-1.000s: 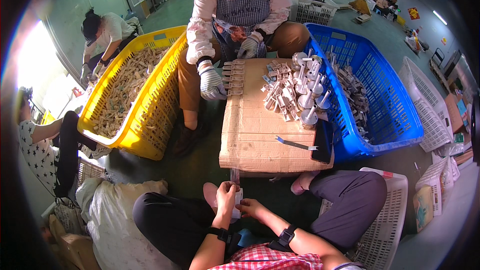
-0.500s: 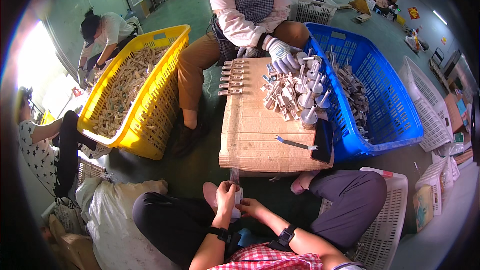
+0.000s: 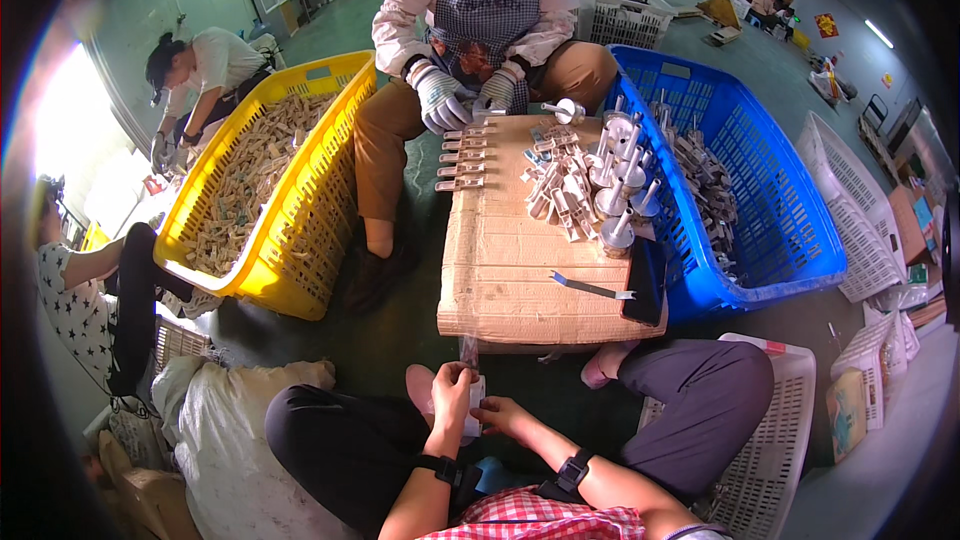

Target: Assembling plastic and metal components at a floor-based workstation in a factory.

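Between my knees, just off the near edge of the cardboard-topped work surface point(image 3: 540, 310), my two hands work on a small white piece point(image 3: 476, 408). A clear strip point(image 3: 468, 350) runs from the cardboard's edge down to my fingers. My left hand point(image 3: 455, 392) is closed in a pinch at the upper end of the white piece, beside the strip. My right hand point(image 3: 502, 416) grips the white piece from its right side, fingers bent. What exactly the piece is cannot be made out.
On the cardboard lie a row of clips point(image 3: 462, 168), a clip heap point(image 3: 562, 185), metal discs with rods point(image 3: 618, 232), a flat metal tool point(image 3: 592, 286) and a black phone-like slab point(image 3: 645, 285). Yellow point(image 3: 300, 200) and blue point(image 3: 775, 210) crates flank it. A gloved co-worker point(image 3: 490, 20) sits opposite.
The co-worker's gloved hands have left the metal discs and come together by the row of clips. One disc with a rod now lies at the far edge. My hands have stayed put.
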The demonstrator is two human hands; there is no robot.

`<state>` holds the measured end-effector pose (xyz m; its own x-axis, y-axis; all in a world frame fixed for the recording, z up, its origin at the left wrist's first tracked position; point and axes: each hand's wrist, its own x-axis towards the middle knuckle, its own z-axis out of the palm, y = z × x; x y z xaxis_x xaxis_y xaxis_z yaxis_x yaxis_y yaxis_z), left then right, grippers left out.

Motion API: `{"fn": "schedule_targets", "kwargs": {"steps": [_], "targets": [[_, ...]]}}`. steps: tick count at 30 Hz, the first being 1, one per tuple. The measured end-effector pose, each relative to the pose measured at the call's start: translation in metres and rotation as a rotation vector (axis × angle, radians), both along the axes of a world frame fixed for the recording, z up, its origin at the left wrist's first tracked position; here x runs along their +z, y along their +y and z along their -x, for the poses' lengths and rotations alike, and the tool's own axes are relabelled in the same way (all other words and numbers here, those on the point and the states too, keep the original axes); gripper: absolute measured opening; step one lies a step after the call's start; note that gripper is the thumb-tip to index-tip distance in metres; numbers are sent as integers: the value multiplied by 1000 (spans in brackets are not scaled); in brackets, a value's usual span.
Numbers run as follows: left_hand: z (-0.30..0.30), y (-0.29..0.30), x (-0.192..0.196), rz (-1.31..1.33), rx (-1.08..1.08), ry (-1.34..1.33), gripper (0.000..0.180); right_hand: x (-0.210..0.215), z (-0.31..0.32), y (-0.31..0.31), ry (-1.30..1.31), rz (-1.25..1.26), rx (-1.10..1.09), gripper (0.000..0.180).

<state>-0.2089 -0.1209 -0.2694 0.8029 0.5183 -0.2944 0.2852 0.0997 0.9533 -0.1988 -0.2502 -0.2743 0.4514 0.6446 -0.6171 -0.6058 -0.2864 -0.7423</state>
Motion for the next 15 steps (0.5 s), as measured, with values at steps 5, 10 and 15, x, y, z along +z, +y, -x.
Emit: {"fn": "schedule_targets", "kwargs": {"steps": [5, 10, 15], "targets": [[1, -1, -4, -4, 18, -14, 13, -1, 0, -1, -14, 3, 1, 39], [1, 0, -5, -11, 14, -25, 14, 0, 0, 0, -27, 5, 16, 38], [2, -1, 1, -16, 19, -20, 15, -3, 0, 1, -42, -20, 31, 37]]}}
